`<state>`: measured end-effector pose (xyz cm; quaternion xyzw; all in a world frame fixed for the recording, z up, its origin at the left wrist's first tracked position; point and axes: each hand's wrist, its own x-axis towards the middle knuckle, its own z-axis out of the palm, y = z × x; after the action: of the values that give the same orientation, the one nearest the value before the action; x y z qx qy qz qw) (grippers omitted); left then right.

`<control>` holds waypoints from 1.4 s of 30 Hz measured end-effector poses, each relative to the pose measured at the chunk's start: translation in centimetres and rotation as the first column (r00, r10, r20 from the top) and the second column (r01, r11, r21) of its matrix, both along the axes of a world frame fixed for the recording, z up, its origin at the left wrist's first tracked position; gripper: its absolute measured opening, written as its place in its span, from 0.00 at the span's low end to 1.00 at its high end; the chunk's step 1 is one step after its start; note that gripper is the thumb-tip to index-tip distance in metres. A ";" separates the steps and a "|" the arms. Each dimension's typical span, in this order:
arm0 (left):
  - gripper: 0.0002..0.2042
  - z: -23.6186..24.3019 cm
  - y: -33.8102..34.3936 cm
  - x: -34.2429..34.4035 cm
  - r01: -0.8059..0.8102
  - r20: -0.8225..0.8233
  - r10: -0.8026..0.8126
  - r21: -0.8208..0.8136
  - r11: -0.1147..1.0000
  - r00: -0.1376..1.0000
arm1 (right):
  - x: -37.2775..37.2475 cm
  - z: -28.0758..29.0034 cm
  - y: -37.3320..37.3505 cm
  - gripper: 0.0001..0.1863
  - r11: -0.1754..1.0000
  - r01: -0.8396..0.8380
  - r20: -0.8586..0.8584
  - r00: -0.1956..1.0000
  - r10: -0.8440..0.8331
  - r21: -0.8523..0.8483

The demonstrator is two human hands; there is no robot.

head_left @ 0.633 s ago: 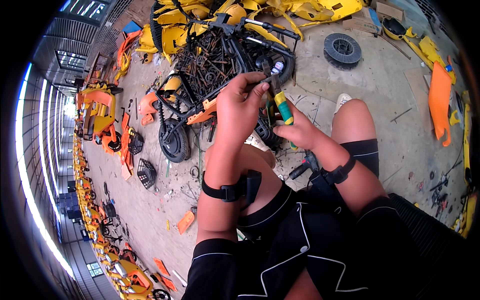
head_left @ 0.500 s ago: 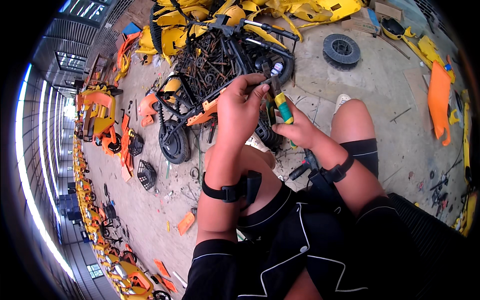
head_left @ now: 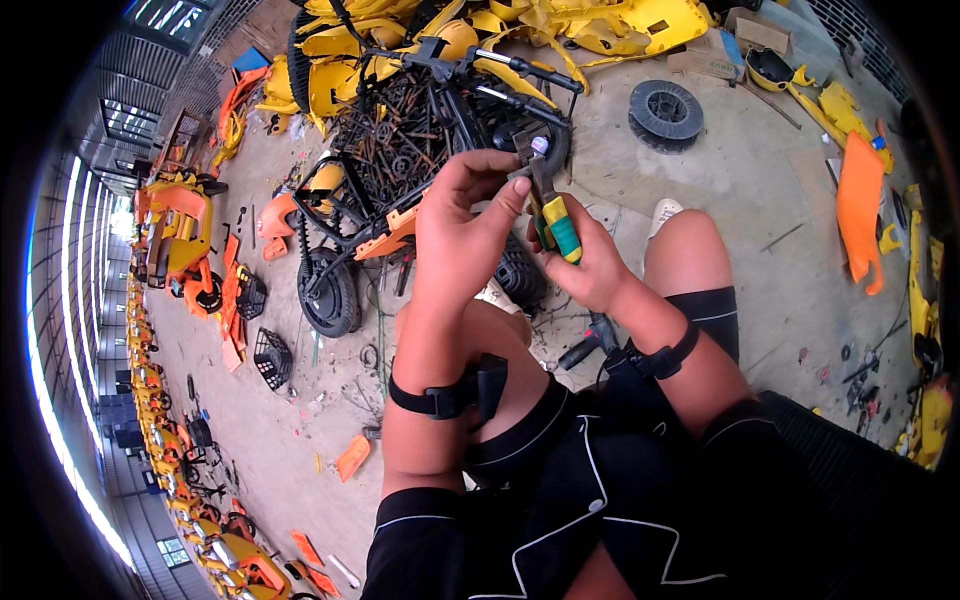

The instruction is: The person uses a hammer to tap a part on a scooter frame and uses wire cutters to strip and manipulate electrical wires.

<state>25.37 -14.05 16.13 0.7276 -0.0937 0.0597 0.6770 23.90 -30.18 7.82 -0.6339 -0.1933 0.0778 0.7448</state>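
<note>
My right hand is wrapped round a pair of pliers with yellow and green handles, its metal jaws pointing up and away from me. At those jaws, my left hand pinches a small dark metal piece between thumb and fingers. The piece is partly covered by the fingertips, and whether the jaws bite on it cannot be made out. Both hands are raised above my knees, close together. Just beyond them stands a stripped black scooter frame with an orange side strip.
A heap of rusty metal parts lies behind the frame, with yellow body panels beyond it. A black spool is on the floor at far right, near an orange panel. A black crate sits left. Scooters line the left wall.
The whole view has shifted slightly, so the surroundings sit further left. My hands stay together with the pliers and the small piece, now a little lower in the picture.
</note>
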 end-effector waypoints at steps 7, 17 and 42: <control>0.20 0.9 -0.7 -0.1 0.132 -0.212 -0.086 0.213 0.968 0.973 | -0.2 -0.7 0.8 0.29 0.986 0.138 0.196 0.974 -0.117 -0.097; 0.15 2.0 -1.8 -0.3 -0.031 -0.131 0.044 0.098 0.995 0.990 | 0.9 -1.6 -0.4 0.42 0.988 -0.146 0.020 0.989 0.145 0.053; 0.18 7.2 -3.6 -5.3 0.052 0.057 -0.048 -0.073 0.996 0.997 | -3.3 6.1 -6.1 0.19 0.979 0.090 0.137 0.988 -0.065 -0.182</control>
<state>20.10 -17.62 23.32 0.6974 -0.1282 0.0662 0.7020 20.62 -36.26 13.89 -0.7120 -0.2082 0.0249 0.6701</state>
